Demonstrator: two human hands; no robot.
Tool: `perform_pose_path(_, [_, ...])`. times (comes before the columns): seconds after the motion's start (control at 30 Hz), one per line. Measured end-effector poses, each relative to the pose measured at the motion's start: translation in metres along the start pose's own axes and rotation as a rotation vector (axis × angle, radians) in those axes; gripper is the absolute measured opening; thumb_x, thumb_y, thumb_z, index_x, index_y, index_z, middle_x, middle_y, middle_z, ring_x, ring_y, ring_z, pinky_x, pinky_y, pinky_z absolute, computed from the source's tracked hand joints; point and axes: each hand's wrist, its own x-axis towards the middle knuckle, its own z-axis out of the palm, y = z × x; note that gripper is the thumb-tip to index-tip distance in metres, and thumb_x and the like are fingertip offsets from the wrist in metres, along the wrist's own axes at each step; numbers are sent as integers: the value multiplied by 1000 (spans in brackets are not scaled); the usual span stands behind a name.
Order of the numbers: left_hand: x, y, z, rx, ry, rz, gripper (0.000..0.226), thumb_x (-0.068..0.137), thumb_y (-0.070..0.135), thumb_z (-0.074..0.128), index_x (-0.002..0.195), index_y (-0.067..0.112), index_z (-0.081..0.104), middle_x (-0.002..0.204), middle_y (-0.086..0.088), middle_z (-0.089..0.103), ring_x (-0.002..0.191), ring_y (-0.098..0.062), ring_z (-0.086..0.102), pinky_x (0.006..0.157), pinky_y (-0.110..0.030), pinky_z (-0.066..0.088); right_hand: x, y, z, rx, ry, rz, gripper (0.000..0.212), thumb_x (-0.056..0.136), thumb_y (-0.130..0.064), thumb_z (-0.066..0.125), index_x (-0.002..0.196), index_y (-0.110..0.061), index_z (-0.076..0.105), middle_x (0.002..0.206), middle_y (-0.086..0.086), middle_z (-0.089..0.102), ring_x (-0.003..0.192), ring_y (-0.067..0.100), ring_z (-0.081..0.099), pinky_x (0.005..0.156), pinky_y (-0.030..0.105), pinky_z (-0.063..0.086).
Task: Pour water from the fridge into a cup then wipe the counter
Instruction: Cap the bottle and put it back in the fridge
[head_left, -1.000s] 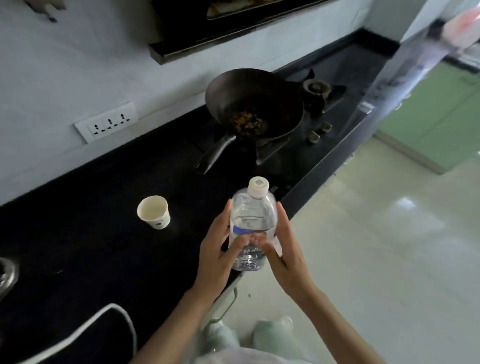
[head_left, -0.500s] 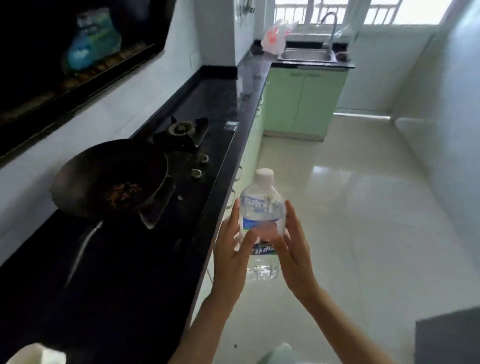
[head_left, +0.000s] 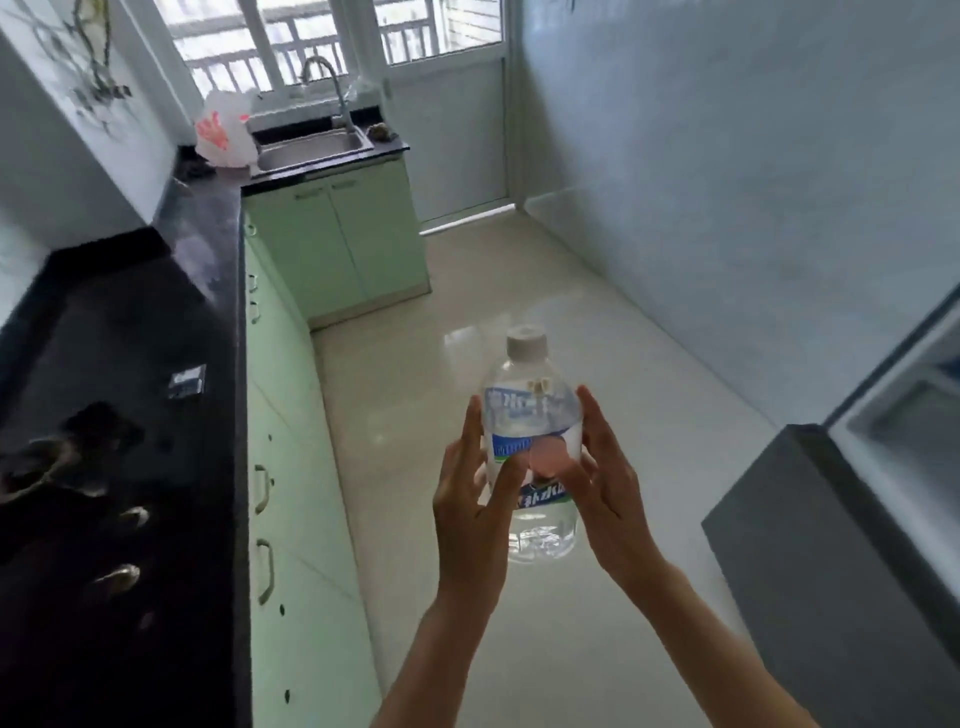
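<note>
1. Head view, task item: the water bottle (head_left: 530, 415) is upright, with its white cap (head_left: 527, 345) fitted. It is held in the air over the floor (head_left: 467, 322), well apart from the right edge of the table (head_left: 156, 332). The bottle is clear plastic with a blue and white label around its middle. The water level cannot be read.
2. Head view, left hand (head_left: 470, 514): its grip is part closed on the left side of the bottle. The fingers run up along the bottle wall, nearly straight, and the thumb crosses the front of the label. The thumb pinches the bottle against the fingers.
3. Head view, right hand (head_left: 610, 499): its grip mirrors the left one on the right side of the bottle. The fingers lie along the wall, and the thumb presses on the front of the label. The two thumb tips meet, or nearly meet, at the label centre.
4. Head view, support: neither hand is under the base of the bottle, which hangs free below both palms.
5. Head view, surroundings: the black table runs along the left, above green cabinets (head_left: 291, 467). A sink (head_left: 311, 148) with a faucet (head_left: 327, 83) sits at its far end, under a window. A white plastic bag (head_left: 223, 135) stands just left of the sink. A dark grey unit (head_left: 831, 545) occupies the lower right corner.
</note>
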Motion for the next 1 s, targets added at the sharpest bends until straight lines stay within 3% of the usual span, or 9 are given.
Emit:
perform_pose_path(0.13, [34,-6,44,-57,-170,17,63,82,65,54,140,50,37,136,5,56,117,-13,61,93,-46,55,17,11,-33,-112,159,53,50,92,-55,45,137,-61,26,141,-28,41,130,14,49,102,49,47])
perform_pose_path(0.23, [58,-13,72,-148,-322,5,60,83,55,58,139,49,38,137,-4,56,116,-18,62,90,-45,56,26,17,-54,-170,259,110,52,91,-51,47,139,-58,26,146,-18,41,131,14,48,102,50,46])
perform_pose_path(0.37, [94,-23,105,-234,-542,-23,62,81,55,60,139,51,38,135,-4,58,115,-18,63,89,-45,57,43,23,-72,-289,442,134,56,93,-38,50,145,-42,29,144,-10,46,128,15,51,99,48,49])
perform_pose_path(0.47, [123,-23,126,-289,-714,-18,62,82,53,60,140,50,38,135,-3,58,114,-18,64,88,-47,57,56,24,-75,-319,591,166,55,94,-32,56,142,-45,33,140,-11,51,125,13,54,96,46,52])
perform_pose_path(0.53, [140,-20,138,-314,-823,-8,63,82,53,60,141,49,38,135,-1,57,114,-18,63,88,-47,57,65,16,-73,-327,685,154,53,91,-38,57,137,-51,36,136,-12,54,122,13,56,95,45,52])
perform_pose_path(0.67, [162,-9,165,-386,-1041,-11,61,79,53,62,137,53,41,133,-4,57,111,-19,65,87,-47,57,79,-2,-72,-328,863,125,47,82,-60,56,122,-72,35,127,-32,55,118,2,56,87,21,52])
perform_pose_path(0.8, [168,2,197,-453,-1218,-15,61,79,49,64,136,50,44,132,-6,58,111,-17,65,87,-38,58,74,-4,-85,-431,1006,101,60,95,-25,54,135,-63,29,140,-18,49,128,8,50,96,26,49])
perform_pose_path(0.9, [165,15,228,-487,-1325,6,58,80,48,64,135,52,45,130,-7,60,110,-17,66,84,-34,57,69,-8,-106,-493,1090,105,61,94,-22,52,142,-52,28,144,-5,47,130,13,49,100,33,48])
perform_pose_path(1.0, [152,31,264,-508,-1420,22,65,80,48,63,141,41,43,128,-8,61,107,-18,67,86,-39,58,60,-18,-136,-535,1155,92,62,95,-23,53,139,-58,27,142,-14,47,129,5,47,99,24,47])
